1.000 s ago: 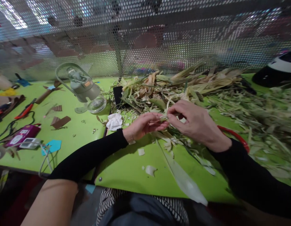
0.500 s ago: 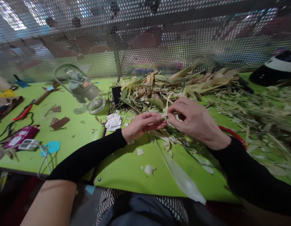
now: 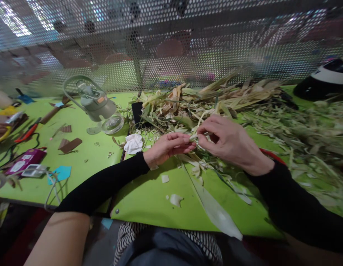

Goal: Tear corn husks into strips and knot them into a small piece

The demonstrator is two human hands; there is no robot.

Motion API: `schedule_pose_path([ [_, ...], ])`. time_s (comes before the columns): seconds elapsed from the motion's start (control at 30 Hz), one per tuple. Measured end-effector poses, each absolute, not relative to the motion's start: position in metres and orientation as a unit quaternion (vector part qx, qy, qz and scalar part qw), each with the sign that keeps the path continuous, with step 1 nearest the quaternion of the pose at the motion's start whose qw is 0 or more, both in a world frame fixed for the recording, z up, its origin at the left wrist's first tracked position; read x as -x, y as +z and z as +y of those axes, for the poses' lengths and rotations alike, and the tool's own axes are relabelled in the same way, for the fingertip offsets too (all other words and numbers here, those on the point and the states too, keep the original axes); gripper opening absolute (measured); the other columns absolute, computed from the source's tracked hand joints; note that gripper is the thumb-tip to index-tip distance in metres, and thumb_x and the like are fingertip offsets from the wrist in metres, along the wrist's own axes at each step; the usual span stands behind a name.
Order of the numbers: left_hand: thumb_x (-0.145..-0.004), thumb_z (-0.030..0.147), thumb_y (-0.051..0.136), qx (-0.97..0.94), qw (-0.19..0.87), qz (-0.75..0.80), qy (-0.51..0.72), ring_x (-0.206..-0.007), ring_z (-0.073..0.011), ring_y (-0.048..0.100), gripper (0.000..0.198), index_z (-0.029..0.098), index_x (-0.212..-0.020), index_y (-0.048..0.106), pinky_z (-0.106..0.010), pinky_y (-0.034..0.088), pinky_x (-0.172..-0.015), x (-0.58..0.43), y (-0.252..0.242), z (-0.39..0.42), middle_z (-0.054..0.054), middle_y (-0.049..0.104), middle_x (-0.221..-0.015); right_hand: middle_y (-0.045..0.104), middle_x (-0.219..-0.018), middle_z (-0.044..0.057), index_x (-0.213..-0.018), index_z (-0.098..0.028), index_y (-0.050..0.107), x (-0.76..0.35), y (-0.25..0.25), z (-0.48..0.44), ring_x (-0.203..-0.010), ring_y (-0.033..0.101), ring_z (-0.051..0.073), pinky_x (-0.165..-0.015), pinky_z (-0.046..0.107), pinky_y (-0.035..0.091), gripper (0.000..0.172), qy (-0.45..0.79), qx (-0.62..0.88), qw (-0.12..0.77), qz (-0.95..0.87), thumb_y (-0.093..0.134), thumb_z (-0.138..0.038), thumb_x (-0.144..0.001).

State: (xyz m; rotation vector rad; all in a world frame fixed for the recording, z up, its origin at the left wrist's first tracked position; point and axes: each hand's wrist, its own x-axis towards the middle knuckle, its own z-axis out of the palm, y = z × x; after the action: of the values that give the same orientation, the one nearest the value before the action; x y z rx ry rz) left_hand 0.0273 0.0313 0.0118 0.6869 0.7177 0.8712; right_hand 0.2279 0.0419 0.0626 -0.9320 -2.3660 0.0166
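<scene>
Here my left hand (image 3: 171, 147) and right hand (image 3: 229, 142) meet just above the green desk (image 3: 143, 199), the fingertips of both pinching a thin, pale leaf strip (image 3: 194, 136) between them. Just behind them sits a heap of dry leaves (image 3: 216, 98). A long pale leaf (image 3: 213, 210) lies flat below my right wrist.

Your left hand (image 3: 171, 147) and right hand (image 3: 229, 142) meet over the green table (image 3: 149, 199), pinching a thin pale leaf strip (image 3: 194, 136) between their fingertips. Beyond them lies a heap of husks and leaves (image 3: 204, 98); a crumpled white tissue (image 3: 134, 143) sits just left.
</scene>
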Motion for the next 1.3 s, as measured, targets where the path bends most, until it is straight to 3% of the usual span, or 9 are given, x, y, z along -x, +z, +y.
schedule_pose_path([
  [0.27, -0.09, 0.014, 0.076, -0.331, 0.786, 0.332, 0.403, -0.071, -0.0089, 0.073, 0.007, 0.012, -0.084, 0.075, -0.025, 0.059, -0.084, -0.029, 0.01, 0.029, -0.003, 0.078, -0.079, 0.069, -0.09, 0.008, -0.091, -0.022, 0.07, -0.221, 0.052, 0.041, -0.08, 0.066, 0.023, -0.067, 0.036, 0.052, 0.016, 0.055, 0.319, 0.269, -0.907, 0.055, -0.026, -0.097],
  [0.37, -0.095, 0.009, 0.068, -0.321, 0.779, 0.341, 0.417, -0.072, -0.0083, 0.074, 0.012, 0.011, -0.087, 0.076, -0.023, 0.059, -0.084, -0.03, 0.012, 0.029, -0.004, 0.079, -0.08, 0.071, -0.102, 0.01, -0.107, -0.021, 0.071, -0.22, 0.051, 0.043, -0.076, 0.065, 0.021, -0.065, 0.036, 0.054, 0.019, 0.071, 0.346, 0.308, -0.883, 0.058, -0.031, -0.099],
  [0.5, -0.096, 0.003, 0.062, -0.296, 0.771, 0.352, 0.441, -0.077, -0.0097, 0.076, 0.017, 0.012, -0.088, 0.073, -0.025, 0.059, -0.087, -0.032, 0.018, 0.029, -0.006, 0.08, -0.084, 0.069, -0.118, 0.013, -0.12, -0.02, 0.065, -0.223, 0.049, 0.048, -0.072, 0.063, 0.018, -0.056, 0.032, 0.052, 0.037, 0.122, 0.436, 0.393, -0.8, 0.072, -0.043, -0.092],
  [0.6, -0.095, -0.001, 0.061, -0.284, 0.769, 0.354, 0.451, -0.08, -0.0109, 0.077, 0.018, 0.011, -0.087, 0.071, -0.026, 0.059, -0.09, -0.033, 0.022, 0.029, -0.006, 0.08, -0.085, 0.068, -0.108, 0.011, -0.113, -0.02, 0.063, -0.224, 0.045, 0.051, -0.071, 0.062, 0.019, -0.054, 0.033, 0.051, 0.037, 0.136, 0.457, 0.418, -0.773, 0.074, -0.047, -0.09],
  [0.77, -0.095, -0.002, 0.059, -0.26, 0.762, 0.355, 0.475, -0.068, -0.0076, 0.073, 0.017, 0.012, -0.089, 0.069, -0.02, 0.058, -0.079, -0.032, 0.022, 0.03, -0.003, 0.077, -0.078, 0.064, -0.081, 0.005, -0.085, -0.024, 0.063, -0.217, 0.039, 0.043, -0.071, 0.06, 0.021, -0.063, 0.036, 0.049, 0.021, -0.014, 0.4, 0.4, -0.825, 0.069, -0.041, -0.096],
  [0.93, -0.093, 0.009, 0.067, -0.273, 0.741, 0.374, 0.487, -0.062, -0.0052, 0.066, 0.005, 0.014, -0.093, 0.069, -0.017, 0.054, -0.07, -0.033, 0.018, 0.031, 0.0, 0.074, -0.079, 0.073, -0.095, 0.012, -0.103, -0.022, 0.073, -0.207, 0.029, 0.037, -0.085, 0.069, 0.027, -0.06, 0.035, 0.047, 0.021, -0.067, 0.363, 0.272, -0.889, 0.057, -0.035, -0.102],
  [1.1, -0.093, 0.012, 0.06, -0.277, 0.73, 0.385, 0.492, -0.076, -0.0094, 0.068, 0.012, 0.015, -0.092, 0.072, -0.02, 0.053, -0.082, -0.036, 0.021, 0.027, -0.002, 0.075, -0.085, 0.075, -0.1, 0.015, -0.109, -0.017, 0.07, -0.205, 0.018, 0.04, -0.091, 0.07, 0.03, -0.072, 0.039, 0.053, 0.023, -0.069, 0.369, 0.281, -0.883, 0.058, -0.035, -0.103],
  [1.3, -0.096, 0.018, 0.057, -0.29, 0.723, 0.383, 0.497, -0.088, -0.0124, 0.07, 0.018, 0.016, -0.093, 0.074, -0.023, 0.052, -0.092, -0.038, 0.018, 0.026, -0.005, 0.078, -0.098, 0.073, -0.093, 0.013, -0.103, -0.018, 0.066, -0.204, 0.012, 0.04, -0.087, 0.067, 0.028, -0.073, 0.038, 0.052, 0.018, -0.1, 0.372, 0.296, -0.874, 0.053, -0.03, -0.105],
])
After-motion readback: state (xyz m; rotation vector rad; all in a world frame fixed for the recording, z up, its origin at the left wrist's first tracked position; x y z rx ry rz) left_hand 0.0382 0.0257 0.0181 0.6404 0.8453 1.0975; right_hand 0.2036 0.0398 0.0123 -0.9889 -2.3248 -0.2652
